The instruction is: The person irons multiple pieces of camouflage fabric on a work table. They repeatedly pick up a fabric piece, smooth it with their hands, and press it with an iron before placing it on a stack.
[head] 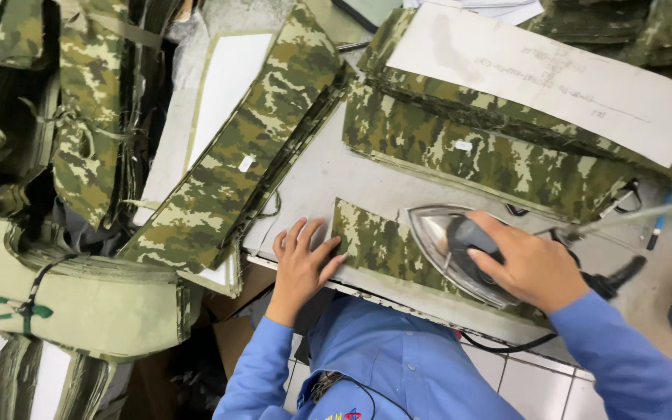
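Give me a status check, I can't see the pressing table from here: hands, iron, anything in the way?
Right hand grips iron handle, iron on camouflage strip. Left hand flat, pinning strip's end. Camouflage stacks lie apart.

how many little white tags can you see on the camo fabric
2. One white tag sits on the long camouflage stack left of centre; the other on the wide camouflage stack beyond the iron. Others may be hidden under paper or stacked layers.

Stacks of camouflage pieces (258,148) lie beside a white paper pattern (554,78), a tied beige bundle (95,303), and a blue pen (657,224).
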